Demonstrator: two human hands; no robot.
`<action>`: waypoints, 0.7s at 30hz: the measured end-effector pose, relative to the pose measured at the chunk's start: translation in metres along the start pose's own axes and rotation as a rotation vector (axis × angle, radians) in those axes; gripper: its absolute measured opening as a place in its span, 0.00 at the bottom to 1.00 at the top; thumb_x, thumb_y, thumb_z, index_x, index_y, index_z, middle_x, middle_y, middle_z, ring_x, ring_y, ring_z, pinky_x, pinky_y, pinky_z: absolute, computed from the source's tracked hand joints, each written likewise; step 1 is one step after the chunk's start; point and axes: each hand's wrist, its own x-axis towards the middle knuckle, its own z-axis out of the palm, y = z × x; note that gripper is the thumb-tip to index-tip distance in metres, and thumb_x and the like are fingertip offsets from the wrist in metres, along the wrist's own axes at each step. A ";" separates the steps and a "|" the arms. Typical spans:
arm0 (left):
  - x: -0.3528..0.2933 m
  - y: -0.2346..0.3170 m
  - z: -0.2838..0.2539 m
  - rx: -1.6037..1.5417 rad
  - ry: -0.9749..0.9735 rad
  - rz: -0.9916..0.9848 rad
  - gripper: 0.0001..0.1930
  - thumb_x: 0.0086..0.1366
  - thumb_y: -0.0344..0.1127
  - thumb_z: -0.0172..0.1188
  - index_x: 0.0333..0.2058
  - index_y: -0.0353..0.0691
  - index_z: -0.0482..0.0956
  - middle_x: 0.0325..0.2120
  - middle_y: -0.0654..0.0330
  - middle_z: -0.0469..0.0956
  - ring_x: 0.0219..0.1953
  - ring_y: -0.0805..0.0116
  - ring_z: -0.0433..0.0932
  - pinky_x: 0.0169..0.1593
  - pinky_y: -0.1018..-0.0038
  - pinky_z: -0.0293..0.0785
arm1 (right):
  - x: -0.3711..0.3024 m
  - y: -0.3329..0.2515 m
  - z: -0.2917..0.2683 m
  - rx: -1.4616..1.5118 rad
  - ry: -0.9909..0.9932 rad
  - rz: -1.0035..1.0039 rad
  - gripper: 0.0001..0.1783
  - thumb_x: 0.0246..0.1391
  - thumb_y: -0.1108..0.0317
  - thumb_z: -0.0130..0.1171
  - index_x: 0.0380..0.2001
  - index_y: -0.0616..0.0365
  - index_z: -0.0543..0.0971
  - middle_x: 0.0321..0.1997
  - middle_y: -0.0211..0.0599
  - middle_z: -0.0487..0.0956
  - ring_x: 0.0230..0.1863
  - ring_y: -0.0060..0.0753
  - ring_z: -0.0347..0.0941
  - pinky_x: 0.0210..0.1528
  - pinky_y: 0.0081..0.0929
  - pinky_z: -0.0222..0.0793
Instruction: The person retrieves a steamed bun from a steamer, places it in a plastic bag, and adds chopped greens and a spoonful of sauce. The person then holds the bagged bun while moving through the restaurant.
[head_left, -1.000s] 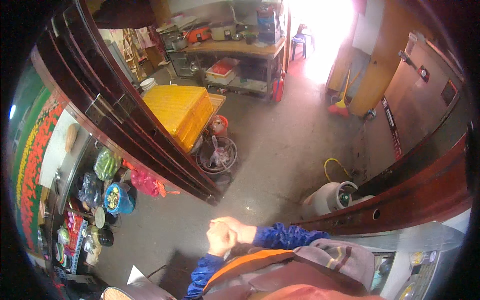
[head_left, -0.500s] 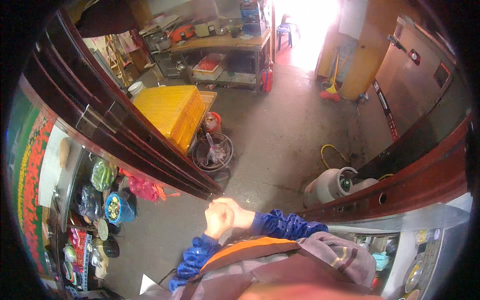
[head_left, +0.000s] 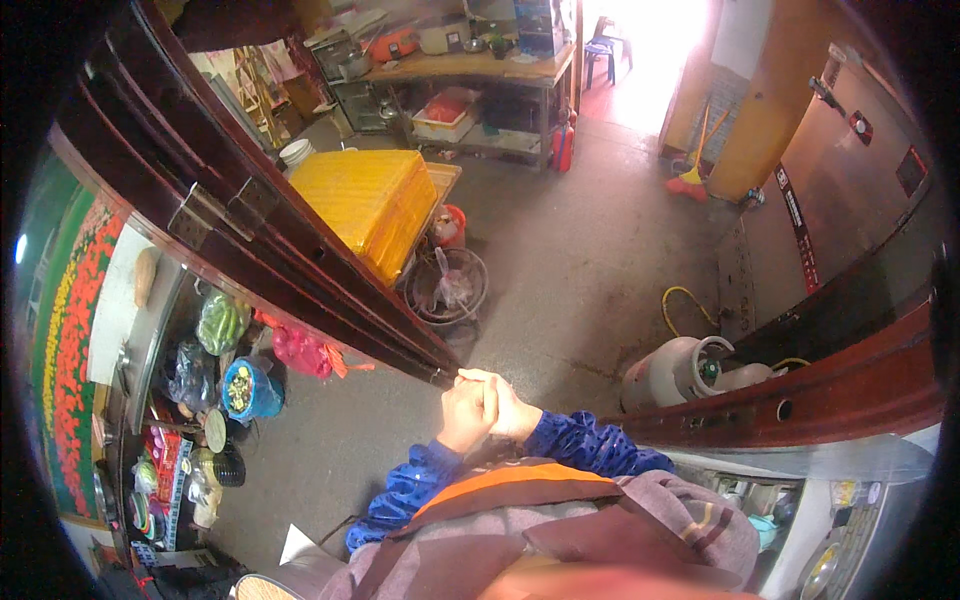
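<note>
My left hand [head_left: 464,418] and my right hand [head_left: 513,408] are clasped in front of my chest. The left is curled closed, and the right is wrapped against it. No object shows between them, though the inside of the clasp is hidden. Both forearms wear blue shiny sleeves, and below them is a brown apron [head_left: 500,505] with an orange edge. In the picture my hands lie just by the bottom end of a dark red door frame [head_left: 330,265]; contact with it cannot be made out.
Left stand a blue bucket [head_left: 262,390] of scraps and a bag of green vegetables [head_left: 224,322]. Ahead through the doorway are a yellow box [head_left: 360,200], a waste bin [head_left: 478,305], a wooden workbench [head_left: 520,70] and a broom [head_left: 690,180]. A gas cylinder [head_left: 660,372] stands right.
The view has shifted slightly, so the room sits a little lower and further right in it. My hands stay clasped, now a little higher and further right in the picture.
</note>
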 end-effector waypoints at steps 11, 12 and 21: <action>-0.012 0.001 0.001 0.041 -0.105 -0.134 0.14 0.59 0.36 0.53 0.16 0.38 0.73 0.17 0.48 0.73 0.21 0.47 0.72 0.25 0.59 0.69 | -0.006 -0.001 0.083 -0.502 0.498 -0.204 0.09 0.58 0.64 0.51 0.34 0.58 0.70 0.30 0.29 0.72 0.32 0.24 0.69 0.39 0.24 0.68; -0.012 0.002 0.001 0.057 -0.076 -0.098 0.14 0.60 0.35 0.54 0.16 0.39 0.72 0.16 0.50 0.73 0.20 0.50 0.72 0.25 0.60 0.69 | -0.003 -0.001 0.086 -0.244 0.576 -0.179 0.13 0.60 0.61 0.47 0.26 0.56 0.72 0.22 0.28 0.72 0.25 0.25 0.69 0.32 0.25 0.68; 0.009 0.025 0.014 -0.693 0.348 -0.453 0.06 0.61 0.26 0.56 0.26 0.42 0.70 0.22 0.69 0.69 0.27 0.78 0.69 0.30 0.78 0.68 | -0.002 0.009 0.098 -0.556 0.650 -0.562 0.11 0.61 0.63 0.46 0.31 0.57 0.74 0.28 0.27 0.74 0.29 0.21 0.70 0.34 0.17 0.66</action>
